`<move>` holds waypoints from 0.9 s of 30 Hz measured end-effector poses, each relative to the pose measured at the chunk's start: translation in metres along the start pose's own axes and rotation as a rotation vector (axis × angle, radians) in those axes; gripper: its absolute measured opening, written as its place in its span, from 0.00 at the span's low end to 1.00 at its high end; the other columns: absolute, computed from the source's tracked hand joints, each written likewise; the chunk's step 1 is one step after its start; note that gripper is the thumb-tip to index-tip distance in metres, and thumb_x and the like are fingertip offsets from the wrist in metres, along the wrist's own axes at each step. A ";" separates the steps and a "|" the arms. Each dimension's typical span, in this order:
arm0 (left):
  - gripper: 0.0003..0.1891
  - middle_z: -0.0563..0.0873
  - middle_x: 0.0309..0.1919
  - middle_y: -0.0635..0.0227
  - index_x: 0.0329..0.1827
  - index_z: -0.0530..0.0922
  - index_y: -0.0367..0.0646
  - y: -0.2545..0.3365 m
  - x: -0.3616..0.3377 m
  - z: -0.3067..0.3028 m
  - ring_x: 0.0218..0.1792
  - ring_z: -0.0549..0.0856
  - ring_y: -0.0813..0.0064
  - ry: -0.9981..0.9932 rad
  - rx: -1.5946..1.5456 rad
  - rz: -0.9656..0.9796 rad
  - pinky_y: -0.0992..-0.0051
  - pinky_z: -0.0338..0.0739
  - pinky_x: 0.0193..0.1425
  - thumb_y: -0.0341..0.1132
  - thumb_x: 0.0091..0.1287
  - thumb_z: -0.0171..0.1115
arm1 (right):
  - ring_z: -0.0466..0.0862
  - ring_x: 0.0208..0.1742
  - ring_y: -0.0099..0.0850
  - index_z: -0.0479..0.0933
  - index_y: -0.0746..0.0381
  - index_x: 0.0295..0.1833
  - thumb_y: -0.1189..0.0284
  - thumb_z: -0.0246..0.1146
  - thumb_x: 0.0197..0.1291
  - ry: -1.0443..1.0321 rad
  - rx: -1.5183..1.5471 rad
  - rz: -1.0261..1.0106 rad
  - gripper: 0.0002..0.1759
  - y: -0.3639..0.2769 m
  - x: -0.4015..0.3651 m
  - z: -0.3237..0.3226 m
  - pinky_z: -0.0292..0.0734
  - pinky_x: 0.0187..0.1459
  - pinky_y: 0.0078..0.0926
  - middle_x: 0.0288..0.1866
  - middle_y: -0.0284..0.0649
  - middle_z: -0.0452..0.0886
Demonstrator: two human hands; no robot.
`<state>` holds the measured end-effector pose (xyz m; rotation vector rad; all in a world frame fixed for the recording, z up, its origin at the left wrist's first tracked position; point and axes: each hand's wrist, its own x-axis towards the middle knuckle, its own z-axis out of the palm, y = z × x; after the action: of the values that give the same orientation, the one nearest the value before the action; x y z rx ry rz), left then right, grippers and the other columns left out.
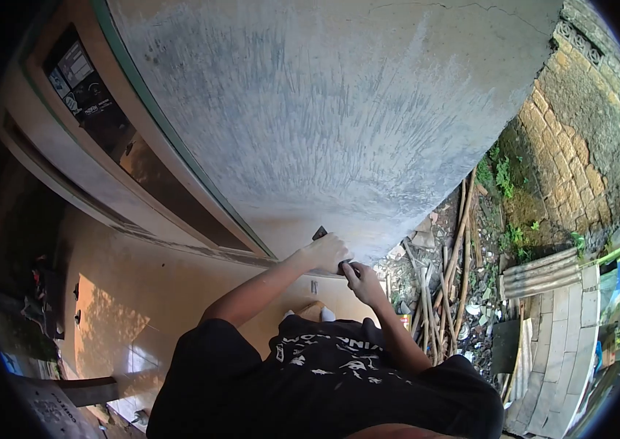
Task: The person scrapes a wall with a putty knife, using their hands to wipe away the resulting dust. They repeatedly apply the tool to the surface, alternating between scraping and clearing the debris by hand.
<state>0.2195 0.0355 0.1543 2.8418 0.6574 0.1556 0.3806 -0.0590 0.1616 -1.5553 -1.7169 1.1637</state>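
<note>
In front of the lower part of a patchy grey-white wall, my left hand is closed, its back toward me. A dark flat tip sticks out past its knuckles. My right hand is just below and to the right, its fingers pinched on a dark, handle-like end right beside the left hand. My hands hide the stretch between the two dark parts, so I cannot tell whether they are one tool. A small pale object lies on the tiled floor under my hands.
To the left is a door frame with green trim and a glass pane. Wooden poles and rubble lie along the wall's right side. Beyond them stand a mossy block wall and corrugated sheets. My feet are below.
</note>
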 end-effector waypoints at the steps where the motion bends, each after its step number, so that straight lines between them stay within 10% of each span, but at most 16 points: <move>1: 0.14 0.84 0.21 0.56 0.28 0.83 0.44 0.010 -0.015 -0.001 0.27 0.85 0.55 0.008 0.009 -0.014 0.59 0.78 0.35 0.42 0.42 0.65 | 0.84 0.35 0.48 0.80 0.68 0.41 0.60 0.52 0.69 -0.053 0.037 0.021 0.21 -0.002 -0.003 0.005 0.75 0.39 0.39 0.31 0.56 0.81; 4: 0.11 0.85 0.25 0.57 0.28 0.83 0.45 0.037 -0.063 -0.010 0.33 0.85 0.57 0.079 -0.148 -0.319 0.60 0.77 0.41 0.41 0.44 0.66 | 0.73 0.18 0.28 0.81 0.68 0.40 0.56 0.51 0.70 -0.094 0.132 -0.138 0.25 -0.023 -0.012 0.022 0.69 0.25 0.29 0.17 0.41 0.74; 7: 0.10 0.86 0.37 0.56 0.33 0.81 0.43 0.058 -0.108 -0.025 0.45 0.83 0.58 0.210 -0.322 -0.427 0.62 0.75 0.52 0.36 0.48 0.67 | 0.73 0.19 0.37 0.80 0.71 0.35 0.51 0.54 0.67 -0.104 -0.091 -0.081 0.29 -0.025 -0.014 0.044 0.66 0.26 0.38 0.18 0.53 0.72; 9: 0.12 0.83 0.48 0.57 0.39 0.78 0.41 0.076 -0.138 -0.038 0.56 0.78 0.59 0.660 -0.330 -0.459 0.62 0.70 0.62 0.31 0.53 0.66 | 0.74 0.21 0.41 0.77 0.73 0.31 0.53 0.56 0.65 -0.094 -0.081 -0.059 0.29 -0.035 -0.011 0.058 0.67 0.27 0.39 0.19 0.54 0.73; 15: 0.13 0.81 0.52 0.56 0.44 0.76 0.38 0.101 -0.220 -0.025 0.59 0.77 0.56 0.833 -0.501 -0.869 0.62 0.70 0.63 0.29 0.57 0.65 | 0.79 0.26 0.43 0.74 0.72 0.37 0.56 0.62 0.62 -0.143 -0.039 -0.062 0.25 -0.042 0.013 0.090 0.73 0.31 0.38 0.24 0.51 0.78; 27: 0.27 0.75 0.60 0.55 0.67 0.62 0.36 0.040 -0.240 -0.019 0.55 0.80 0.64 0.841 -1.258 -0.686 0.65 0.74 0.60 0.41 0.70 0.57 | 0.70 0.15 0.21 0.61 0.65 0.50 0.69 0.65 0.60 -0.306 0.546 0.095 0.21 -0.147 0.043 0.135 0.60 0.15 0.21 0.21 0.35 0.72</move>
<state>0.0186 -0.1026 0.1690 1.1908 1.0836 1.1584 0.1849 -0.0435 0.2175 -1.1722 -1.3395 1.8119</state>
